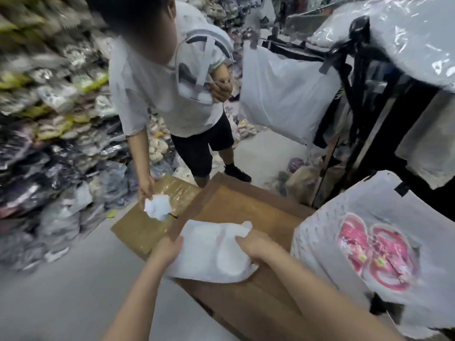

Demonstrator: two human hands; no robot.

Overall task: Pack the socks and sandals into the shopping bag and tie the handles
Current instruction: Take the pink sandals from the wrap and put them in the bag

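While blurred, left hand (167,249), right hand (256,247) both gripping white bag (211,252); contents hidden

Both hands, left hand (165,252) and right hand (256,247), grip a white packet (211,252) above the wooden tabletop (246,205); pink sandals (376,252) lie right of it.

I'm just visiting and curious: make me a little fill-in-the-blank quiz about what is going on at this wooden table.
1. Both hands, the left hand and the right hand, hold a flat ____ plastic packet over the wooden table.
2. The sandals seen through the white bag at the right are ____ in colour.
3. The person standing opposite wears ____ shorts.
4. The box beside the table is made of ____.

Missing words: white; pink; black; cardboard
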